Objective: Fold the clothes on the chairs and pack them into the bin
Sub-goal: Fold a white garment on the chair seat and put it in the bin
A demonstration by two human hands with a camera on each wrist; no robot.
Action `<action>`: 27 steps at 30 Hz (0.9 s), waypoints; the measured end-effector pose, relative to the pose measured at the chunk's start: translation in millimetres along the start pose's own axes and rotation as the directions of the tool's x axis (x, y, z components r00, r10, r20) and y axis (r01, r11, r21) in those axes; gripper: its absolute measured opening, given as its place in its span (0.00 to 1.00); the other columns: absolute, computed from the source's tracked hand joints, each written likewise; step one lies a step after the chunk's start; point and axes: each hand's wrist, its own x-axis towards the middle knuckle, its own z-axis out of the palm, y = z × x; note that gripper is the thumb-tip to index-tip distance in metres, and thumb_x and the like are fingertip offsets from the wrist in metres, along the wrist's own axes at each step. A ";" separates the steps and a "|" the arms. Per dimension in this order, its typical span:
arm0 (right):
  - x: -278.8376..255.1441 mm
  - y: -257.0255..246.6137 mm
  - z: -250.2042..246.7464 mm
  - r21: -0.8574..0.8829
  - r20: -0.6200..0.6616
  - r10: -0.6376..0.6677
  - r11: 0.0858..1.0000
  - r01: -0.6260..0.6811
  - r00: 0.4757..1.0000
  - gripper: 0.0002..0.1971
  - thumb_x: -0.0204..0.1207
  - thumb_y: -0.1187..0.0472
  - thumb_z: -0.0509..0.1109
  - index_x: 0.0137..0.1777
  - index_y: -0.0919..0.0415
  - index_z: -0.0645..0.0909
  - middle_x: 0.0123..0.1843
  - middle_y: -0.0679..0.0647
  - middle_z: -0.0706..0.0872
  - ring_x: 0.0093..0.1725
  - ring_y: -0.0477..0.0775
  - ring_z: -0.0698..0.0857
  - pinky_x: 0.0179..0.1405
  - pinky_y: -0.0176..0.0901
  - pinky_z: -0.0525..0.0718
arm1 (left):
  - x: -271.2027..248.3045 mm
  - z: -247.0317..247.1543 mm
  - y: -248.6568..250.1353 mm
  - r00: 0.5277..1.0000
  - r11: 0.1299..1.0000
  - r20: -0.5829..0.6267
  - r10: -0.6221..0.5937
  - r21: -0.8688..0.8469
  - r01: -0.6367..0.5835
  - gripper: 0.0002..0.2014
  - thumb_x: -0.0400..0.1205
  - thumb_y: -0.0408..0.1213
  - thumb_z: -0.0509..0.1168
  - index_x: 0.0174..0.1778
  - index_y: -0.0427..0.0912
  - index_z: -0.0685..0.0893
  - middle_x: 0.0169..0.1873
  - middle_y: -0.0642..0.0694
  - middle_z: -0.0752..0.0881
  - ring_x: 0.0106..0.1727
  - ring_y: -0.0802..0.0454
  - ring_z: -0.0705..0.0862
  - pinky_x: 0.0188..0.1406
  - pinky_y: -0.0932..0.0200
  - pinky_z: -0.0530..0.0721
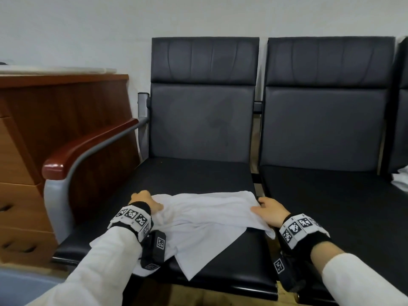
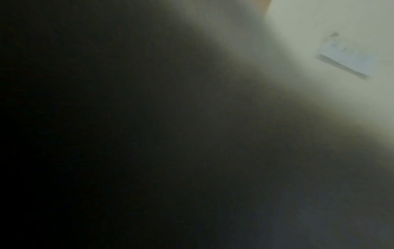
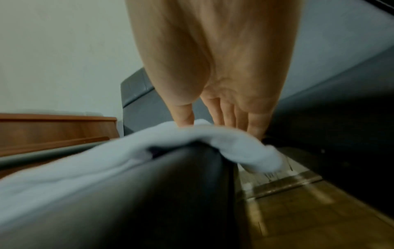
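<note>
A white garment (image 1: 205, 217) lies partly folded on the black seat of the left chair (image 1: 198, 175), one corner pointing at the seat's front edge. My left hand (image 1: 146, 202) is at the fold's left end, thumb on the cloth and fingers curled over its edge. At the right end, by the gap between the seats, my right hand (image 1: 268, 209) holds the cloth's corner. In the right wrist view my right hand (image 3: 213, 109) reaches down with the thumb and fingers on either side of a raised ridge of the garment (image 3: 85, 168). The left wrist view is dark and blurred.
A second black chair (image 1: 331, 206) stands to the right with a bare seat. More white cloth (image 1: 400, 180) lies on a third seat at the far right. A red-topped armrest (image 1: 88, 146) and a wooden drawer unit (image 1: 26, 151) border the left side.
</note>
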 end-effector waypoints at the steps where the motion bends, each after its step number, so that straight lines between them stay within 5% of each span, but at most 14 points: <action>1: 1.1 0.4 3.8 -0.012 -0.002 0.017 1.000 -0.017 1.000 0.13 0.76 0.50 0.67 0.54 0.58 0.79 0.52 0.52 0.84 0.51 0.53 0.82 0.53 0.46 0.80 | 2.1 1.5 -2.8 1.000 0.999 0.025 0.001 -0.050 0.000 0.31 0.74 0.48 0.73 0.68 0.34 0.75 0.66 0.37 0.79 0.64 0.39 0.80 0.56 0.52 0.80; 5: 1.6 -0.4 -1.5 -0.021 -0.065 0.083 0.996 -0.084 0.994 0.18 0.70 0.47 0.74 0.50 0.62 0.84 0.50 0.54 0.85 0.48 0.53 0.84 0.44 0.41 0.80 | 11.8 4.1 -13.5 0.999 0.954 0.045 0.002 -0.301 0.012 0.18 0.77 0.44 0.69 0.55 0.33 0.85 0.41 0.40 0.86 0.42 0.43 0.85 0.33 0.59 0.78; 8: 7.5 4.5 -13.2 0.134 0.000 0.108 0.985 -0.107 0.994 0.15 0.67 0.49 0.79 0.44 0.60 0.85 0.49 0.58 0.87 0.50 0.56 0.86 0.48 0.46 0.84 | 18.1 6.7 -16.5 0.999 0.888 0.029 -0.017 -0.460 0.028 0.19 0.80 0.44 0.66 0.58 0.31 0.83 0.52 0.36 0.87 0.51 0.39 0.85 0.46 0.54 0.81; 11: 9.2 9.6 -27.5 0.421 0.047 0.162 0.892 -0.167 0.986 0.18 0.69 0.54 0.79 0.52 0.68 0.85 0.54 0.64 0.88 0.55 0.62 0.87 0.58 0.55 0.85 | 21.9 3.1 -17.7 1.000 0.714 0.024 -0.019 -0.699 0.031 0.18 0.82 0.44 0.64 0.60 0.33 0.82 0.49 0.38 0.84 0.47 0.42 0.82 0.45 0.54 0.80; 15: -5.8 17.6 -44.8 0.556 0.213 0.170 0.789 -0.263 0.962 0.17 0.74 0.61 0.74 0.60 0.71 0.82 0.53 0.66 0.90 0.51 0.62 0.89 0.42 0.49 0.87 | 32.4 -3.4 -33.5 0.994 0.399 0.099 -0.046 -0.910 0.109 0.12 0.83 0.42 0.64 0.58 0.40 0.80 0.32 0.45 0.76 0.32 0.52 0.75 0.29 0.62 0.80; 19: -11.1 33.2 -45.5 0.572 0.230 0.239 0.751 -0.330 0.943 0.15 0.75 0.68 0.73 0.61 0.69 0.81 0.56 0.63 0.89 0.52 0.59 0.88 0.40 0.45 0.87 | 36.8 -7.3 -47.8 0.990 0.253 0.117 -0.082 -0.958 0.134 0.21 0.85 0.41 0.62 0.72 0.37 0.73 0.60 0.37 0.82 0.62 0.41 0.82 0.64 0.49 0.79; 21: -8.4 40.1 -45.9 0.689 0.124 0.260 0.672 -0.272 0.958 0.15 0.76 0.70 0.71 0.62 0.68 0.80 0.57 0.63 0.88 0.50 0.58 0.87 0.44 0.45 0.85 | 34.4 -8.0 -50.9 0.989 0.275 0.130 -0.068 -0.951 0.143 0.20 0.87 0.40 0.56 0.72 0.34 0.70 0.60 0.34 0.80 0.65 0.38 0.80 0.65 0.46 0.79; 23: -6.8 42.6 -48.2 0.792 0.005 0.254 0.590 -0.159 0.967 0.15 0.77 0.70 0.70 0.63 0.65 0.79 0.55 0.61 0.87 0.49 0.56 0.86 0.44 0.44 0.83 | 32.7 -7.3 -53.3 0.993 0.380 0.095 -0.063 -0.918 0.112 0.14 0.88 0.39 0.52 0.63 0.33 0.73 0.45 0.34 0.81 0.46 0.37 0.83 0.40 0.51 0.86; 25: -7.4 41.8 -51.0 0.849 -0.031 0.214 0.521 -0.088 0.976 0.15 0.79 0.70 0.67 0.64 0.61 0.78 0.54 0.61 0.86 0.48 0.55 0.86 0.41 0.44 0.83 | 34.5 -6.3 -57.0 0.998 0.460 0.018 -0.059 -0.887 0.043 0.09 0.88 0.37 0.53 0.56 0.36 0.73 0.34 0.40 0.76 0.31 0.45 0.76 0.20 0.58 0.79; 27: -8.5 40.7 -52.6 0.872 -0.009 0.177 0.483 -0.079 0.984 0.16 0.79 0.72 0.65 0.64 0.59 0.78 0.55 0.61 0.86 0.47 0.54 0.86 0.33 0.40 0.84 | 35.8 -5.5 -60.2 0.998 0.488 -0.025 -0.057 -0.873 0.006 0.07 0.87 0.35 0.55 0.57 0.39 0.75 0.37 0.41 0.76 0.33 0.47 0.76 0.23 0.56 0.77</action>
